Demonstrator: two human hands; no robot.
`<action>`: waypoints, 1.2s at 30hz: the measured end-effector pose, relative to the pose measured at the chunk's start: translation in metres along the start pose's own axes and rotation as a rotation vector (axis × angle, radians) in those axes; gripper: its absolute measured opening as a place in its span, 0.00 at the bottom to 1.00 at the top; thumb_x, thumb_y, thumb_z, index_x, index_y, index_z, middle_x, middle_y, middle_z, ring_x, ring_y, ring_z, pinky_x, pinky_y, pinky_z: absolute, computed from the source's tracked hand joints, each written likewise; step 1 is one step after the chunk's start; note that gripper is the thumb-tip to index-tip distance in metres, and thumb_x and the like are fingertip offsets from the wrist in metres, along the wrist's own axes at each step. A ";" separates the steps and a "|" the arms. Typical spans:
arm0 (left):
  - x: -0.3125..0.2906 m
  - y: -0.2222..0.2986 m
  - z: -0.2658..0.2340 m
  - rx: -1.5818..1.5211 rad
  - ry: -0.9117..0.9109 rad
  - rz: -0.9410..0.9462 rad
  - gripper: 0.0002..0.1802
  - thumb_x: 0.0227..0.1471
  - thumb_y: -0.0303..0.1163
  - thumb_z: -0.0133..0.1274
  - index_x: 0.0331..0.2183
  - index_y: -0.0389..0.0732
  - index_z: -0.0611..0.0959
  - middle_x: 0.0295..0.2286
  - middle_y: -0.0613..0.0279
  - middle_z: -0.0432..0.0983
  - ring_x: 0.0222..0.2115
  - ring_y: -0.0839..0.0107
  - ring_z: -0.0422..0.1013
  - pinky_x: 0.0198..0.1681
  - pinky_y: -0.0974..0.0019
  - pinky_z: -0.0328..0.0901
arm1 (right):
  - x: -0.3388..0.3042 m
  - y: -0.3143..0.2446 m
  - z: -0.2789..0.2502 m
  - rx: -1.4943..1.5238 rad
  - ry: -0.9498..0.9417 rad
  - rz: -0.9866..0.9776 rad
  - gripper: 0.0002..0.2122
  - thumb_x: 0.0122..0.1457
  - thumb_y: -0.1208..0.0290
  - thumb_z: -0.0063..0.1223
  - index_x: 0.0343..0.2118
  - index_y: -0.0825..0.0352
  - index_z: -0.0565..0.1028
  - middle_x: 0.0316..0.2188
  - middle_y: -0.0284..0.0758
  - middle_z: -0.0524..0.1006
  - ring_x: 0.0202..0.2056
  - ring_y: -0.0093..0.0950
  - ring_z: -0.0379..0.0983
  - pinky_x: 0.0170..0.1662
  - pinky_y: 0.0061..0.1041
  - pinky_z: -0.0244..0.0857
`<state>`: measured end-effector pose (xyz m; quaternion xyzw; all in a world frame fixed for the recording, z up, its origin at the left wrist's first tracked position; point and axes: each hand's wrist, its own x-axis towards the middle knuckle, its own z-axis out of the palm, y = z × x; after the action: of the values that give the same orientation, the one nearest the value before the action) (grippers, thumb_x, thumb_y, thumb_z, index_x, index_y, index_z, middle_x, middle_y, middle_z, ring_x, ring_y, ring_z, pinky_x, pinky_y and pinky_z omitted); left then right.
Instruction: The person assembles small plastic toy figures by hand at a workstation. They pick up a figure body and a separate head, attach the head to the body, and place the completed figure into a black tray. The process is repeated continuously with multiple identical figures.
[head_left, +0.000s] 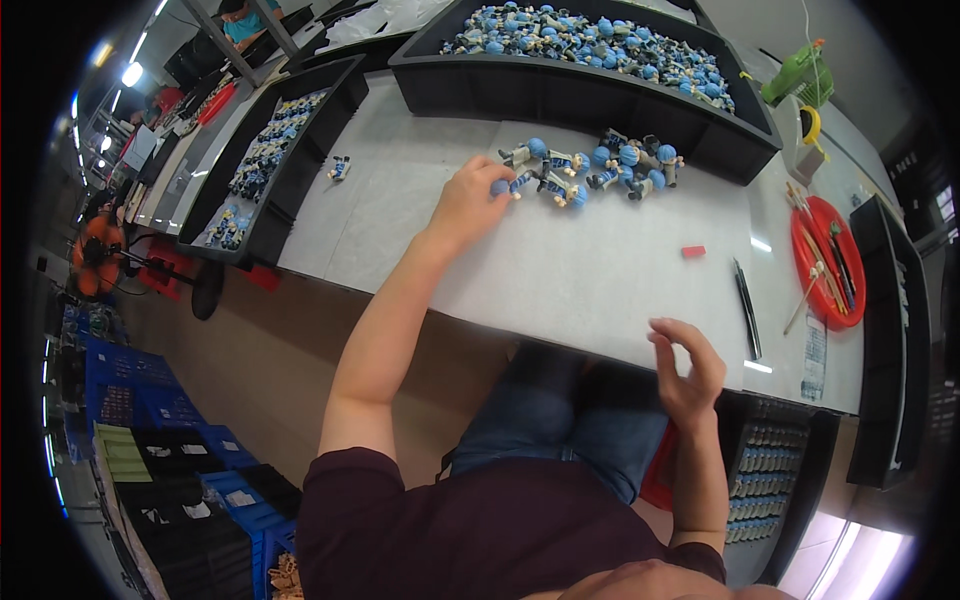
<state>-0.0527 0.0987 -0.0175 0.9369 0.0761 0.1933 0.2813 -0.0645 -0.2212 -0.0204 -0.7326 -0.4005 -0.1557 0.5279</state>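
At the left end of a loose group of small blue-capped figurines (562, 192) on the white worktop, my left hand (466, 208) has its fingers closed on one figurine (515, 183). My fingers partly cover its blue cap. Several more figurines (640, 172) lie to the right of it, some touching one another. Above my lap, by the table's near edge, my right hand (692, 378) is raised with thumb and fingers apart and nothing between them. A single figurine (339, 168) lies off to the left.
A black bin (590, 100) heaped with figurines stands at the back. To the left is a black tray (285, 190) with figurines in rows. A red block (693, 252), a black pen (747, 308) and a red dish (850, 305) with brushes lie to the right.
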 end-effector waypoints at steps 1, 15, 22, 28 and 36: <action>-0.006 0.011 -0.003 -0.153 -0.004 -0.017 0.14 0.42 0.24 0.54 0.37 0.34 0.76 0.33 0.60 0.71 0.31 0.69 0.71 0.34 0.70 0.66 | 0.003 0.000 0.007 0.034 -0.001 0.005 0.11 0.45 0.89 0.51 0.33 0.72 0.73 0.27 0.41 0.75 0.28 0.28 0.74 0.31 0.19 0.66; -0.062 0.079 0.068 -1.357 -0.169 -0.317 0.17 0.52 0.31 0.47 0.44 0.36 0.73 0.37 0.58 0.74 0.33 0.78 0.69 0.36 0.75 0.63 | 0.013 0.028 0.044 0.605 -0.006 0.602 0.12 0.59 0.72 0.42 0.43 0.72 0.68 0.33 0.36 0.73 0.33 0.21 0.70 0.39 0.18 0.63; -0.068 0.079 0.069 -1.355 -0.078 -0.300 0.16 0.51 0.30 0.50 0.42 0.36 0.75 0.30 0.66 0.74 0.30 0.82 0.68 0.33 0.77 0.63 | 0.013 0.026 0.047 0.565 -0.060 0.650 0.12 0.60 0.74 0.38 0.43 0.72 0.68 0.37 0.37 0.72 0.36 0.21 0.68 0.42 0.18 0.61; -0.069 0.079 0.068 -1.372 -0.084 -0.271 0.15 0.49 0.30 0.52 0.40 0.36 0.76 0.29 0.66 0.74 0.29 0.82 0.68 0.31 0.78 0.63 | 0.012 0.028 0.047 0.528 -0.107 0.629 0.11 0.60 0.74 0.38 0.43 0.72 0.68 0.37 0.37 0.72 0.37 0.21 0.68 0.42 0.19 0.62; -0.068 0.074 0.071 -1.492 -0.111 -0.291 0.15 0.52 0.30 0.48 0.42 0.34 0.74 0.33 0.58 0.74 0.32 0.76 0.70 0.35 0.73 0.65 | 0.014 0.022 0.045 0.615 -0.090 0.618 0.12 0.59 0.72 0.43 0.41 0.75 0.69 0.33 0.38 0.73 0.34 0.23 0.70 0.39 0.20 0.64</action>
<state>-0.0838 -0.0153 -0.0527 0.4874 0.0337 0.1072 0.8659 -0.0478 -0.1778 -0.0431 -0.6328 -0.2129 0.1680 0.7253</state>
